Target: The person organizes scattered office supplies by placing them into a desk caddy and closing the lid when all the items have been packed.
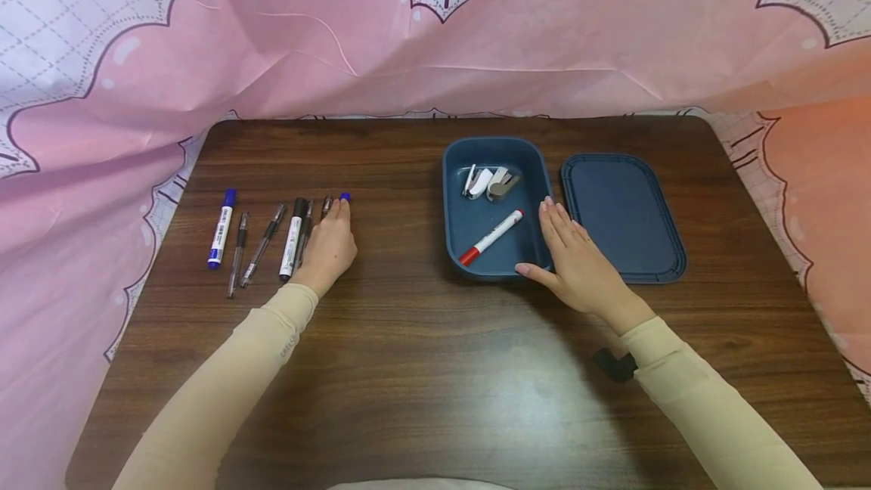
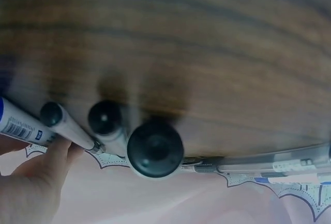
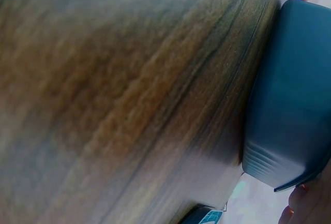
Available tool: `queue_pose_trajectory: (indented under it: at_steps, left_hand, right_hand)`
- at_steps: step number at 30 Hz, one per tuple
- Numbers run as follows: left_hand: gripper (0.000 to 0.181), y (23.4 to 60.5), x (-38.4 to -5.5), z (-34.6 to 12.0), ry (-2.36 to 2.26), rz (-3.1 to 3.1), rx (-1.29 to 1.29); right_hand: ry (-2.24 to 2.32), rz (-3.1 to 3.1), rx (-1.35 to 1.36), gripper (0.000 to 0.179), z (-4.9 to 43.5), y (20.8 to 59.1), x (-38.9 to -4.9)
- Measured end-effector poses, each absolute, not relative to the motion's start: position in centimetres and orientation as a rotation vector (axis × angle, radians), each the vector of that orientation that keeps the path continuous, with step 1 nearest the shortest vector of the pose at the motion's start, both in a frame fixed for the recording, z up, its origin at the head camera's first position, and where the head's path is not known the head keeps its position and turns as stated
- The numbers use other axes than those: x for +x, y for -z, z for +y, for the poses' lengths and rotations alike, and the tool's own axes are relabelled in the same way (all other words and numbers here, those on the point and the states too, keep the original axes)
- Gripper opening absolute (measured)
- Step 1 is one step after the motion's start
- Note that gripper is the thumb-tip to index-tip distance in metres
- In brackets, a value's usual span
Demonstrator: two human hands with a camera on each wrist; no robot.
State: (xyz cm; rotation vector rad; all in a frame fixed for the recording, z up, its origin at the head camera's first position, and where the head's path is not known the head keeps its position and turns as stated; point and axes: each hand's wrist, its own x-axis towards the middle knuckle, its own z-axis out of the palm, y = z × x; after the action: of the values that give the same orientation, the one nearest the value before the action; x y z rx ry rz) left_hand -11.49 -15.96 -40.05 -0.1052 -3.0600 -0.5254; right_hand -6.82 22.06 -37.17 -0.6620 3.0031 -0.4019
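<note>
Currently, the left hand (image 1: 328, 246) reaches to the right end of a row of writing tools, its grip pinching a blue-ended marker (image 1: 345, 196) between thumb and fingers. That marker lies at the tabletop (image 1: 422, 384), most of it covered by the hand in the head view.

Just beside it, a dark-tipped pen (image 1: 327, 204) is partly hidden by the same fingers. Farther left along the row come a slim black pen (image 1: 305, 229), a black-capped marker (image 1: 292, 239), two clear-barrelled pens (image 1: 263, 246) set apart from each other, and a blue-capped marker (image 1: 221, 229) at the far end.

Well to the right of the row stands a dark blue box (image 1: 466, 221). The right hand (image 1: 577, 271) holds nothing in its grip; its straight fingers rest along the box's right rim, with the thumb out at the near right corner. Inside, a red-capped marker (image 1: 491, 237) lies slantwise, its cap toward the near left corner, and behind it sit a white piece (image 1: 480, 184) and a grey-and-white piece (image 1: 503, 186), close together. A matching lid (image 1: 622, 218) lies flat beside the box, on its right.
</note>
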Motion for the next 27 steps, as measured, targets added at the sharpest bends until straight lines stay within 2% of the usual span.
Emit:
queue_pose_trajectory:
  at_steps: [11, 19, 27]
  left_hand:
    - [0.053, 39.4, -11.7, -15.8, 0.596, -2.980, -0.108]
    - [0.043, 38.0, -12.1, -15.5, 0.748, -2.854, -0.142]
    - [0.043, 37.0, -12.2, -15.0, 0.796, -2.828, -0.151]
  right_hand:
    - [0.395, 3.015, -0.667, 0.093, 22.0, 37.1, -7.0]
    - [0.395, 3.009, -0.653, 0.093, 22.0, 37.1, -6.9]
    - [0.404, 2.994, -0.643, 0.093, 22.1, 37.1, -6.9]
